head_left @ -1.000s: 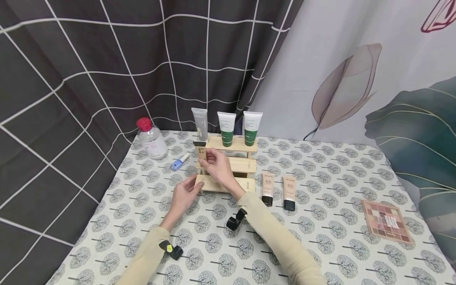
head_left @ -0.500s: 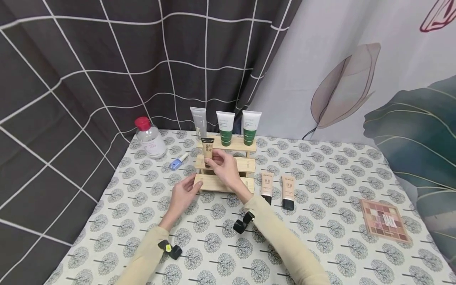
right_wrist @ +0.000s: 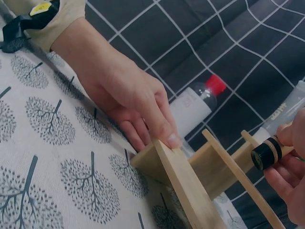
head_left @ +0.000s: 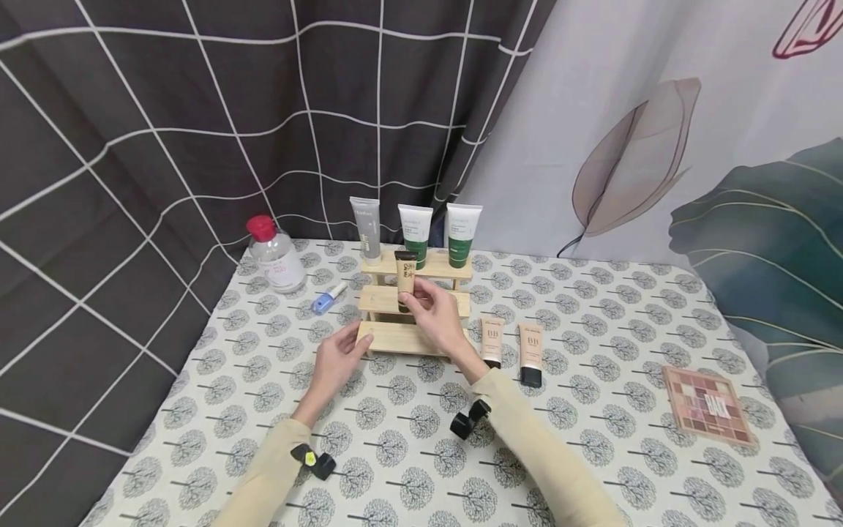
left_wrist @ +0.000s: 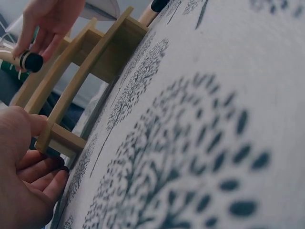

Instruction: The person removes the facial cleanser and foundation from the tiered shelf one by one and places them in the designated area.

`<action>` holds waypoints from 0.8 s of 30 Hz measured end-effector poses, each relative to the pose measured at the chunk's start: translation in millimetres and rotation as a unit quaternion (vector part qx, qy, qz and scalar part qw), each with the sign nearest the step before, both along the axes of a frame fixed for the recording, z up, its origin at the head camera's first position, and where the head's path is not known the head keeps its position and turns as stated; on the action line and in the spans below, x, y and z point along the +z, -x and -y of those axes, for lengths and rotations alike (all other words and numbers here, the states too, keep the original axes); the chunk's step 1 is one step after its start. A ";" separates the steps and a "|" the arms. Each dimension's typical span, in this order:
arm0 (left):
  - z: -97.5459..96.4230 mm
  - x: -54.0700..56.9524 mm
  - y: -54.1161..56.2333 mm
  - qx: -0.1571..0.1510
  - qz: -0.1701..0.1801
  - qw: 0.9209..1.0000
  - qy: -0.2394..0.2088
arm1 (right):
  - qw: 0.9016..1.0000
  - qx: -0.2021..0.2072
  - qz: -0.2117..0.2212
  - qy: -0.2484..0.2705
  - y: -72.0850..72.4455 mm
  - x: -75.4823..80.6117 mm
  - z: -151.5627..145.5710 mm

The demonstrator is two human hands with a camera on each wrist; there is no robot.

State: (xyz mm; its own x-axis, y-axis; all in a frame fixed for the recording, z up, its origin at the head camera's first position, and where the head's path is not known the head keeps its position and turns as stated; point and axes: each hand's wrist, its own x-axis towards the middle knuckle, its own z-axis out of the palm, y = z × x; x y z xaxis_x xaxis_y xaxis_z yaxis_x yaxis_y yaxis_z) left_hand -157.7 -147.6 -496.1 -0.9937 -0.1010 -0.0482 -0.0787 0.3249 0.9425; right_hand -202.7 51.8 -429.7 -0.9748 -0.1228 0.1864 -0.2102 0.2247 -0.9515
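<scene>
My right hand (head_left: 437,316) pinches a small gold tube with dark lettering (head_left: 406,272) between thumb and fingers. The tube stands upright in front of the middle tier of a three-tier wooden stand (head_left: 395,339), overlapping that tier in the head view. Its black cap (right_wrist: 263,155) points down in the right wrist view. At the stand's left end, my left hand (head_left: 337,357) holds the lowest board, thumb on top and fingers beneath, as the left wrist view shows. A grey tube (head_left: 367,230) and two white-and-green tubes (head_left: 460,234) stand on the top tier.
Two BB cream tubes (head_left: 530,351) lie right of the stand. Farther right is a makeup palette (head_left: 707,405). On the left are a clear bottle with a red cap (head_left: 278,260) and a small blue bottle with a pale cap (head_left: 324,301). Dark checked curtain (head_left: 230,88) hangs behind.
My right hand has carried the gold tube rightward along the middle tier, from its left end toward the centre. The left hand has kept its hold on the lowest board.
</scene>
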 end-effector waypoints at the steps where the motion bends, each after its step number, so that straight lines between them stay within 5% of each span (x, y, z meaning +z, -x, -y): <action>1: -0.1 -0.2 0.1 0.001 0.001 1.000 -0.001 | 1.000 0.003 0.002 0.002 -0.5 0.0 -2.1; 24: -1.6 -1.8 -0.8 0.014 0.002 1.000 0.021 | 0.999 -0.033 -0.011 0.007 -21.8 -0.3 -55.9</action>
State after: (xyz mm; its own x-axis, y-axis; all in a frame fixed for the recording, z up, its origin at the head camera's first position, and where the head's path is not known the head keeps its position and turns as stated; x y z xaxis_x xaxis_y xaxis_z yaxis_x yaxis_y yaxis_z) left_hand -156.9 -146.0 -497.8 -0.9903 -0.1304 -0.0480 -0.0926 0.3610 0.9280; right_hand -180.9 107.7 -430.0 -0.9761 -0.0563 0.2099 -0.2172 0.2258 -0.9496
